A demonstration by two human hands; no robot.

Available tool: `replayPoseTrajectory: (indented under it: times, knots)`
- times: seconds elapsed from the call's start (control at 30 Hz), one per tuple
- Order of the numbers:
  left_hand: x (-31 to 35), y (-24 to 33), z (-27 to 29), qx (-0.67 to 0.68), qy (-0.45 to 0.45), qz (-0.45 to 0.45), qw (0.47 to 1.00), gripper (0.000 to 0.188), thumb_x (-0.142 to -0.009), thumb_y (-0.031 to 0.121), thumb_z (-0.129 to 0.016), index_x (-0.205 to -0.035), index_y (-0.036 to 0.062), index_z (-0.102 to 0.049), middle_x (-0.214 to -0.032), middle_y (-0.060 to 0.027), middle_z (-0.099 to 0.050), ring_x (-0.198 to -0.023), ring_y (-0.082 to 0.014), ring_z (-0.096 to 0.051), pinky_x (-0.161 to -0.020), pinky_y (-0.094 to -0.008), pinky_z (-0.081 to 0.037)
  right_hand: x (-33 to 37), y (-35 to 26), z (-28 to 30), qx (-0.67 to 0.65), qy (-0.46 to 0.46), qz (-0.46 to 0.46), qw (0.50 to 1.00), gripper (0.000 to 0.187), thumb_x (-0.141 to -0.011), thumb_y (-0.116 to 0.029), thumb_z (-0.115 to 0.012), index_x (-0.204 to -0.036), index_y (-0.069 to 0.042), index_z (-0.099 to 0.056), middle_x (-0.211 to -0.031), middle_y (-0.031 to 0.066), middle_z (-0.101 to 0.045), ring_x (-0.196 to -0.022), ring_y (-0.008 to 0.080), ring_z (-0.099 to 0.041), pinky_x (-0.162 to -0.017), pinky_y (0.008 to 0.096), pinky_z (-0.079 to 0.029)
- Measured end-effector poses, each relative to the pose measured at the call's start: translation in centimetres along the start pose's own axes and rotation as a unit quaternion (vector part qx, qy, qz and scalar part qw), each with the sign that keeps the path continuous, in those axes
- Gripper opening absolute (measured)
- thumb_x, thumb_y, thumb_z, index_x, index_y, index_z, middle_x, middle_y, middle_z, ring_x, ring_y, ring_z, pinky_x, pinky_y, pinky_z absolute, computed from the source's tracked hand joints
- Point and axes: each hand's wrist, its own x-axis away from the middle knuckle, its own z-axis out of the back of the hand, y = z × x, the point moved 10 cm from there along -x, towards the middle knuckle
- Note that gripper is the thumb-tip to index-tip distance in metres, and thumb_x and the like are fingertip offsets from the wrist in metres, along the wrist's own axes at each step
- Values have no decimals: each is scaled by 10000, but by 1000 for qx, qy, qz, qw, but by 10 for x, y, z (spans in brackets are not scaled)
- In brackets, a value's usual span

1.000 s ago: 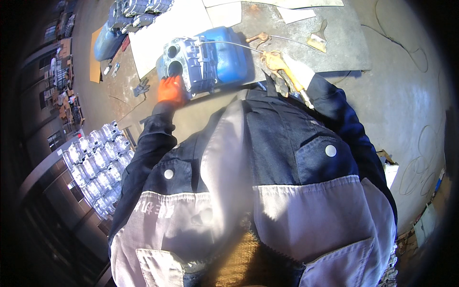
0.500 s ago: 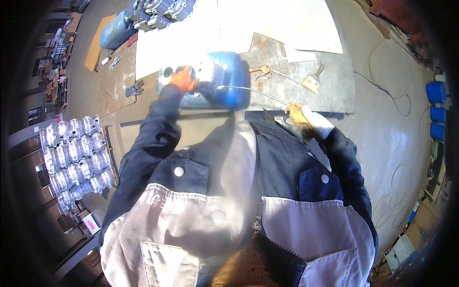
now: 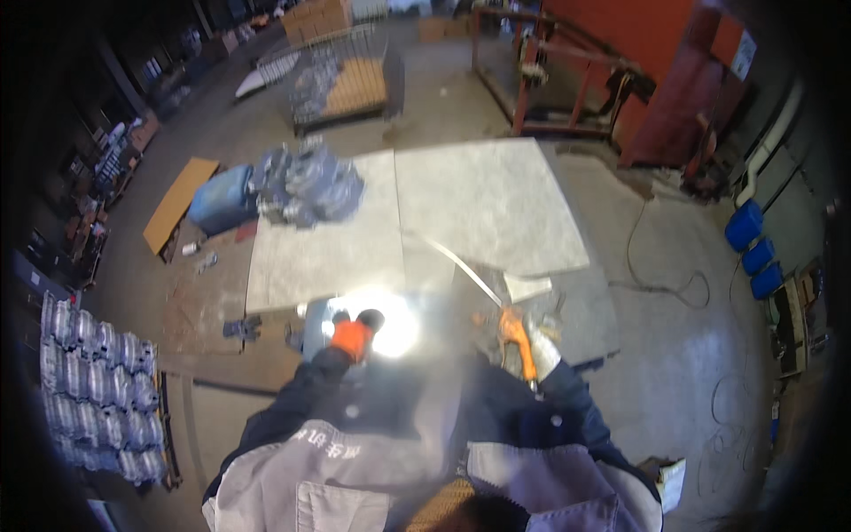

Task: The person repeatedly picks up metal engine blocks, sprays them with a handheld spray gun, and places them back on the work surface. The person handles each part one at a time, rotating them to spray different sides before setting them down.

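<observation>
My left hand (image 3: 351,340), in an orange glove, is at a grey metal part (image 3: 321,321) with round dark openings on the near side of the table. Its fingers look curled at the part's edge, though blur hides the exact grip. Intense white glare (image 3: 394,328) covers the right side of that part and whatever it rests on. My right hand (image 3: 517,341), orange over the fingers with a pale cuff, is closed round a long thin rod (image 3: 461,264). The rod slants up and leftward over the table, apart from the metal part.
Pale sheets (image 3: 496,195) cover the table's far side, with stacked grey metal parts (image 3: 310,184) and a blue container (image 3: 222,197) at far left. A dark glove (image 3: 241,329) lies near left. Metal parts (image 3: 102,390) are piled at left. A hose (image 3: 660,288) crosses the floor at right.
The view has tilted up, showing more of the room. The rod's tip has swung from beside the metal part to up and away. White glare now covers the part, and the blue container under it is obscured.
</observation>
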Motion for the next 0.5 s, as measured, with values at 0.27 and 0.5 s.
replayPoseTrajectory:
  times: [0.27,0.5]
  knots:
    - [-31,-28,32,147,-120,47,981,351,-662,258,-720,-943,55,-666,-808,-224,-664,-806,-391,-659,-685,-458,-524,2,5,-15,97,43,-34,994,559,-958,-432,-443,-1349,-33,-417,-1238,109,-547,-1089,226,-560,-929,356,-467]
    - [-45,-25,110,72,-165,103,978,441,-697,358,-716,-1080,149,-657,-1040,-157,-671,-996,-363,-632,-798,-484,-501,2,-8,-4,104,38,-33,993,614,-939,-522,-462,-1338,-55,-437,-1180,81,-583,-1045,237,-575,-923,381,-465]
